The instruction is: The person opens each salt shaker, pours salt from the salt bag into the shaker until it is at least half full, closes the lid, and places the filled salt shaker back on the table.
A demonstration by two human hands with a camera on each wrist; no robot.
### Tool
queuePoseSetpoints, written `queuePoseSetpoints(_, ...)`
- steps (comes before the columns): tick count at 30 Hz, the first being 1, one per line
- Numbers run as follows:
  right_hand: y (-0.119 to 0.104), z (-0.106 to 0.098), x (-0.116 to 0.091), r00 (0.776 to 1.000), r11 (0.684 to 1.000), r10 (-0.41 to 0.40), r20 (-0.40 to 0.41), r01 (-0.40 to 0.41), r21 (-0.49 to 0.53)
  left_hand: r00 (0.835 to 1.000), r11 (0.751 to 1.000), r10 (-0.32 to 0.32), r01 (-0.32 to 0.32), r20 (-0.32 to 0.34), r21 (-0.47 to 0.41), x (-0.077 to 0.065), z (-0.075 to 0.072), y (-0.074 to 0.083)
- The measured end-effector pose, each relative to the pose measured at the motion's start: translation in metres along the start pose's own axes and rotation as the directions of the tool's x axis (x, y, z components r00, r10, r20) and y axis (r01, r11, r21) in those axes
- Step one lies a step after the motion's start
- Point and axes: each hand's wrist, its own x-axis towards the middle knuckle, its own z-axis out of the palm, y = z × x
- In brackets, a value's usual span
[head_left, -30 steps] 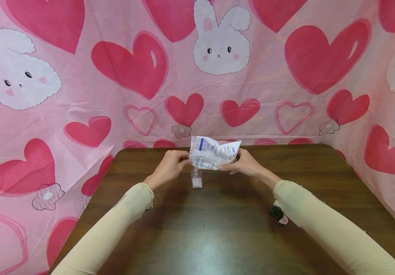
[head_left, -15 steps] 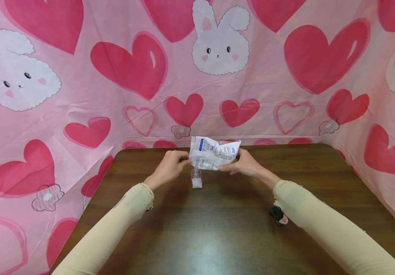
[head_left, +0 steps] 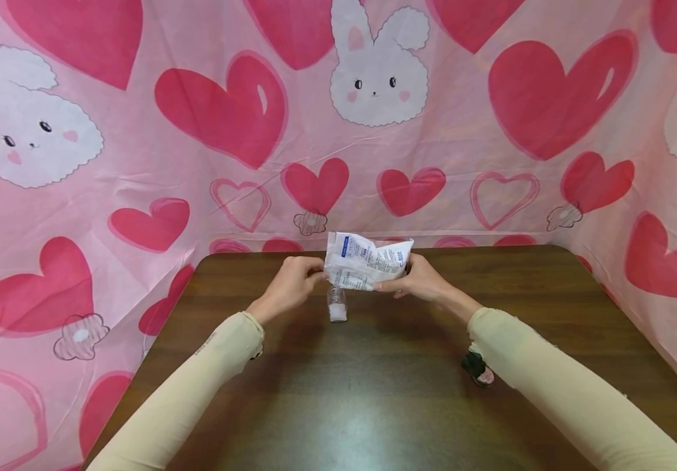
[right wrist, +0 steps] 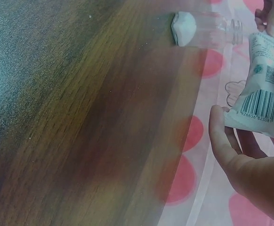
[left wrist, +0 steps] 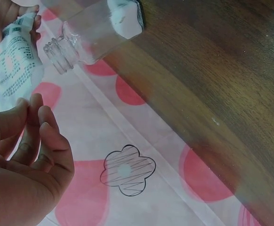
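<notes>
A white printed packet (head_left: 367, 261) is held up over the back of the table, tilted, its left end above a small clear bottle (head_left: 337, 306). My right hand (head_left: 426, 281) grips the packet's right end, thumb in front. At the left edge, my left hand (head_left: 292, 284) pinches the packet between thumb and fingers. The bottle stands upright with its threaded neck uncapped; white powdery stuff fills its lower part, as the left wrist view of the bottle (left wrist: 92, 33) shows. A barcode shows on the packet (right wrist: 261, 101) in the right wrist view.
Beside my right sleeve (head_left: 550, 373) lies a small dark and pink object (head_left: 478, 369), partly covered by it. The brown wooden table (head_left: 344, 392) meets a pink cloth backdrop (head_left: 456, 144) with hearts and rabbits at its back edge. Tiny white specks dot the tabletop.
</notes>
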Motion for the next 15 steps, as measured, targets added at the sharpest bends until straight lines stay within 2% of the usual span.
queuePoseSetpoints(15,0.0002,0.0006,0.0027,1.0,1.0,0.01,-0.003,-0.01,-0.012,1.0,1.0,-0.003,0.003,-0.003,-0.008,-0.0012,-0.0011,-0.0006)
